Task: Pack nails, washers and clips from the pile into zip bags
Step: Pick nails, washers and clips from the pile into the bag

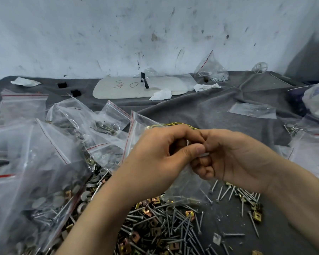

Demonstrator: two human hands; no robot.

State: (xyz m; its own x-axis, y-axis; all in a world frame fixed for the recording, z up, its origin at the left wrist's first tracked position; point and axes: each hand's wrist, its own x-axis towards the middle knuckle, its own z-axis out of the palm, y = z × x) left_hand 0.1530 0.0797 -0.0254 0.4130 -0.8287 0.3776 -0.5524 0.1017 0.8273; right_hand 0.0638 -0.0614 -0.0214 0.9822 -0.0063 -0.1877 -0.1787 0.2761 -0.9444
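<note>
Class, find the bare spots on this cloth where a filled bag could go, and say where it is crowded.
Grey cloth lies bare between the white board, the flat empty bag and the filled bags, which crowd the left; a gap sits right of the nail pile.

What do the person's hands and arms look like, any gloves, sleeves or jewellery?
Both are bare. The left hand and the right hand have no gloves, and no ring shows on the fingers in view. The left forearm and right forearm are uncovered to the picture's edge: no sleeve, watch or bracelet shows.
</note>
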